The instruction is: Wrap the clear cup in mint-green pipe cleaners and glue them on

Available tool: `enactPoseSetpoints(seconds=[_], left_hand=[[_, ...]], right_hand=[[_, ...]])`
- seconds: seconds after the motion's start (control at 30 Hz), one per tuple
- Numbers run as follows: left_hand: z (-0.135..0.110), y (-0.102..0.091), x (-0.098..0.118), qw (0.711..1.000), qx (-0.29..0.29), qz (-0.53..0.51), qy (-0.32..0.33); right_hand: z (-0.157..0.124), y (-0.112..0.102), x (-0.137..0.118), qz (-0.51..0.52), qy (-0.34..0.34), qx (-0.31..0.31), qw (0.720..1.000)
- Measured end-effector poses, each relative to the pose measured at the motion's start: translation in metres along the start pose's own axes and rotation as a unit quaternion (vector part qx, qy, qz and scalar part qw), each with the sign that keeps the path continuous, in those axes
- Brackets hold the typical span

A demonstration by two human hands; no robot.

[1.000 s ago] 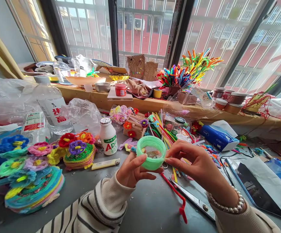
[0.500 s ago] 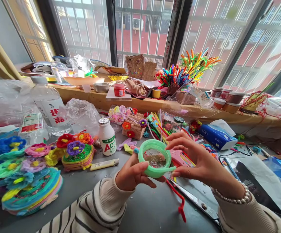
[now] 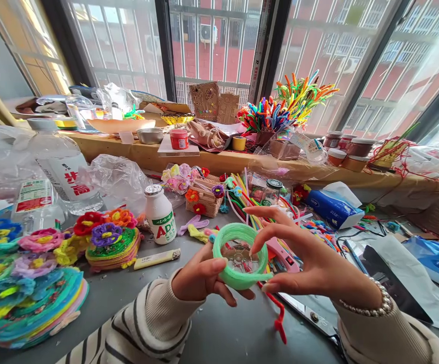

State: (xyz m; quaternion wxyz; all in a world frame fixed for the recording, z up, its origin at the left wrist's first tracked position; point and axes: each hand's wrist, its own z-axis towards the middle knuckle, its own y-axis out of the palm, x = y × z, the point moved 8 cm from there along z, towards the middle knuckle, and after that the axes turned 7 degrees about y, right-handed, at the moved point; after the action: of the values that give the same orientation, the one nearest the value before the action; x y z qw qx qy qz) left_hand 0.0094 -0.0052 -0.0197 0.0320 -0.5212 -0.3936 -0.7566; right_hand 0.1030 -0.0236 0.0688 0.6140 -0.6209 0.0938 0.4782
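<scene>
In the head view, a round ring (image 3: 238,279) of coiled light-green pipe cleaner is held up over the table, with a clear base and a silvery pattern inside. My left hand (image 3: 200,275) grips it from the left, thumb on the near wall and fingers underneath. On its right side, my right hand (image 3: 305,258) has its index finger bent over the rim and the thumb by the loose green end. Below it hangs a red pipe cleaner (image 3: 279,316). Scissors (image 3: 312,314) lie under my right hand, and a pink glue gun (image 3: 283,255) lies behind it.
Left are layered discs with fuzzy flowers (image 3: 33,308), a white drink bottle (image 3: 161,215), a glue stick-like cream bar (image 3: 157,259) and a large plastic bottle (image 3: 63,172). Behind stand a small woven basket (image 3: 204,197) and a glass jar (image 3: 271,193). Tissue packs (image 3: 333,207) lie right.
My right index finger has moved from the ring's outer right edge over the rim to its inside. The camera view has shifted slightly, so the table things appear further left.
</scene>
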Motion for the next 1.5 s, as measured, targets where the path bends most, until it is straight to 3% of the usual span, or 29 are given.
enactPoseSetpoints(seconds=[0.13, 0.3, 0.43, 0.6, 0.77, 0.9, 1.2, 1.33, 1.5], left_hand=[[-0.001, -0.007, 0.004, 0.999, 0.037, -0.002, 0.021], [-0.008, -0.026, 0.017, 0.983, 0.163, 0.015, 0.089], [-0.017, -0.039, 0.030, 0.946, 0.271, 0.051, 0.168], [-0.027, -0.038, 0.045, 0.894, 0.337, 0.140, 0.261], [-0.036, -0.022, 0.058, 0.845, 0.335, 0.210, 0.360], [-0.039, -0.014, 0.058, 0.831, 0.335, 0.242, 0.373], [-0.043, -0.007, 0.059, 0.786, 0.340, 0.334, 0.394], [-0.040, -0.008, 0.057, 0.798, 0.326, 0.309, 0.401], [-0.031, -0.015, 0.048, 0.860, 0.308, 0.228, 0.337]], right_hand=[[0.003, -0.003, 0.008, 0.037, 0.011, 0.045, 0.998], [0.008, -0.011, 0.022, 0.096, 0.015, 0.181, 0.979], [0.010, -0.010, 0.030, 0.126, 0.060, 0.227, 0.964], [0.003, -0.018, 0.039, 0.116, 0.135, 0.271, 0.946], [0.003, -0.012, 0.048, 0.114, 0.187, 0.223, 0.950], [0.008, 0.008, 0.045, 0.159, 0.203, 0.166, 0.952], [0.004, 0.011, 0.040, 0.177, 0.210, 0.228, 0.934], [0.001, 0.008, 0.038, 0.181, 0.196, 0.240, 0.933], [0.001, 0.002, 0.030, 0.128, 0.149, 0.244, 0.950]])
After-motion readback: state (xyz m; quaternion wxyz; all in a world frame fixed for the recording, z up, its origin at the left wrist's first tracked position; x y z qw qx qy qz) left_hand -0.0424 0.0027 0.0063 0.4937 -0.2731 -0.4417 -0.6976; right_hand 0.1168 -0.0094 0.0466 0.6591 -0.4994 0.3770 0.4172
